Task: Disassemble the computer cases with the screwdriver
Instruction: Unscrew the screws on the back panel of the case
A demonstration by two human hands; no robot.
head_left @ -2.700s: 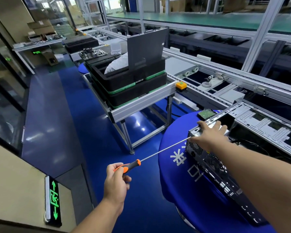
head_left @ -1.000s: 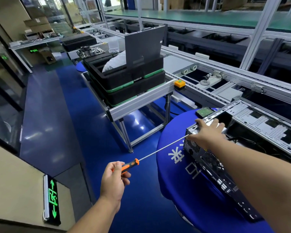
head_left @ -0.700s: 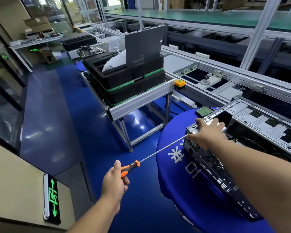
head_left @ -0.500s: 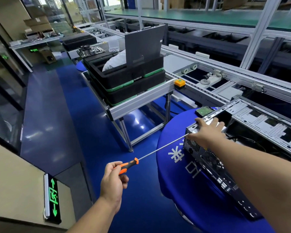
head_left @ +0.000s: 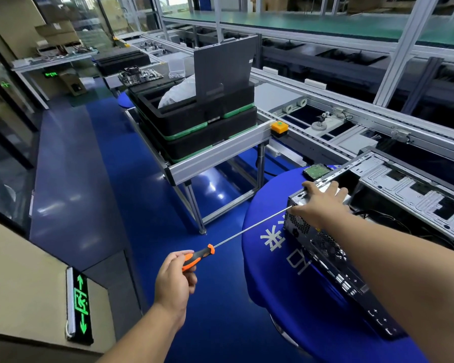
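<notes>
step: unscrewing rear corner | open grey metal computer case [head_left: 333, 247] lies at blue-clothed round table [head_left: 286, 292] left edge | right hand [head_left: 321, 203] flat, fingers spread, steadies it | left hand [head_left: 174, 276] grips orange-black long-shaft screwdriver [head_left: 198, 256], tip at the case's rear corner

The scene is evenly and brightly lit from overhead. Soft white glare patches are thrown on the glossy blue floor [head_left: 95, 179], most strongly under the trolley [head_left: 215, 158] and to its left. Daylight is admitted through windows far behind the trolley, where detail is washed out. Shadows are faint and diffuse. Strong wide-angle distortion is seen: straight rails right of the trolley are bowed toward the frame edges. Focus is held near the trolley; the far background is softened, and mild compression smear is noticed throughout.
</notes>
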